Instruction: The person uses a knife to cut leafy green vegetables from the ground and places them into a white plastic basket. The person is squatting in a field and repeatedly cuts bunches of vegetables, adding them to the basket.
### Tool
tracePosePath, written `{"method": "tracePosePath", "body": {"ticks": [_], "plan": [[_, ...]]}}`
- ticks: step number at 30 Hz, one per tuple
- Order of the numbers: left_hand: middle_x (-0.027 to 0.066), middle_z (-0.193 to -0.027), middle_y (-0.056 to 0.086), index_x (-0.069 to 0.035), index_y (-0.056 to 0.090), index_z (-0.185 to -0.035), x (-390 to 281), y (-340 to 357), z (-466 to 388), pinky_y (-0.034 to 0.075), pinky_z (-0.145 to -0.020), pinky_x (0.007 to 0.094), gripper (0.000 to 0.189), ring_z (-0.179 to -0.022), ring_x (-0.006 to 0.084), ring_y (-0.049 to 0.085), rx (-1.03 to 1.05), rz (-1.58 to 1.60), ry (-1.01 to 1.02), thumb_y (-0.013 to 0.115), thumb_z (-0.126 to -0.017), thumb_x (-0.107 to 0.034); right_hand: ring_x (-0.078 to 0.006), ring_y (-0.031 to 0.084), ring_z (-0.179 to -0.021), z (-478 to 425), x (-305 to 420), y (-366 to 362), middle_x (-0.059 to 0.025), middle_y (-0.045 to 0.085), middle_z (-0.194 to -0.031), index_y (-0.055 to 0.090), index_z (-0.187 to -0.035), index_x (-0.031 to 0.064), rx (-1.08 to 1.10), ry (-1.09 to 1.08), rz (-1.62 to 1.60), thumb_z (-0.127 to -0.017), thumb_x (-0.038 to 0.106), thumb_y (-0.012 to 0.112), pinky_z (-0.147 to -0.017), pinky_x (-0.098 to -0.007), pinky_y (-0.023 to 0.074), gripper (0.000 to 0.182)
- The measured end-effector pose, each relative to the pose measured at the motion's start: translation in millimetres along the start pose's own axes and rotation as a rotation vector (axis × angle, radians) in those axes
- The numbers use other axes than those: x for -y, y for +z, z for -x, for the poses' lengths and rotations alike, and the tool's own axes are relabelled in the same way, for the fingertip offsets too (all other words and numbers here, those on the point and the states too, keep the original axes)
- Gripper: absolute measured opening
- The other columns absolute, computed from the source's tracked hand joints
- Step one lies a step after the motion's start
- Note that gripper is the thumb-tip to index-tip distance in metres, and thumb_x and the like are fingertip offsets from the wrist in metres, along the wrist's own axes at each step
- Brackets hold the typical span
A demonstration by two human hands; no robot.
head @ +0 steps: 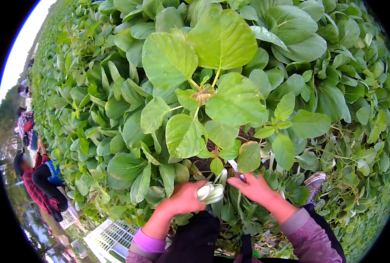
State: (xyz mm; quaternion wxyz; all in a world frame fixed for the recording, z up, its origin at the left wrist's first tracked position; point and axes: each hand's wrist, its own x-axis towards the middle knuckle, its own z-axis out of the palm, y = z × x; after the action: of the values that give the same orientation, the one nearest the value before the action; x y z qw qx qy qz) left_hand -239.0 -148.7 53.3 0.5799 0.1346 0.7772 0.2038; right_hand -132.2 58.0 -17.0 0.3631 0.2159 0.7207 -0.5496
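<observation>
My left hand (185,198) is closed around a cut bok choy bunch (211,193), its pale stem ends facing me. The bunch's leaves are mostly hidden beneath and beside the hand. In my right hand (255,188) is a knife (234,165), its blade pointing up and to the left, close to the soil. A gap separates the two hands, with the bunch nearer the left one. Just beyond them stands a tall broad-leaved plant (203,96), which looks like amaranth and partly covers the ground at the blade.
Dense bok choy plants (292,29) fill the field ahead. A white plastic crate (111,238) stands at lower left. Another person (38,187) crouches at the far left, with others beyond. My shoe (314,187) rests among loose leaves and weeds on the right.
</observation>
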Motion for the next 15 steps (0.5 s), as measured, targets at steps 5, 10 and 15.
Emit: {"method": "tracePosePath", "body": {"ticks": [5,10,15], "plan": [[0.0086,-0.094,0.066,-0.010,0.056,-0.120,-2.9,-1.5,2.5,0.049,-0.076,0.0305,0.062,-0.083,0.0191,0.062,-0.019,0.171,0.110,0.070,-0.060,-0.013,-0.0075,0.047,-0.044,-15.8,24.0,14.2,-0.0008,0.055,-0.064,0.057,-0.115,0.0072,0.008,0.128,-0.623,-0.081,0.025,0.071,-0.040,-0.0240,0.0380,0.041],[0.0063,-0.119,0.055,-0.005,0.039,-0.136,15.8,-20.8,7.1,0.042,-0.094,0.0301,0.081,-0.108,0.0162,0.051,0.010,0.879,0.257,0.069,-0.061,0.001,-0.0052,0.042,-0.040,-4.4,-2.6,-4.0,0.0023,0.053,-0.063,0.061,-0.110,0.0065,-0.254,-0.080,-1.075,-0.082,0.007,0.067,-0.036,-0.0201,0.0329,0.029],[0.0066,-0.124,0.050,-0.003,0.037,-0.134,12.7,-26.6,5.3,0.038,-0.099,0.0332,0.077,-0.115,0.0187,0.049,-0.225,1.045,0.287,0.069,-0.064,0.006,-0.0055,0.044,-0.040,23.2,11.8,-17.9,-0.0062,0.061,-0.070,0.059,-0.105,0.0051,-0.016,-0.051,-1.288,-0.080,0.005,0.069,-0.034,-0.0194,0.0333,0.027]]}}
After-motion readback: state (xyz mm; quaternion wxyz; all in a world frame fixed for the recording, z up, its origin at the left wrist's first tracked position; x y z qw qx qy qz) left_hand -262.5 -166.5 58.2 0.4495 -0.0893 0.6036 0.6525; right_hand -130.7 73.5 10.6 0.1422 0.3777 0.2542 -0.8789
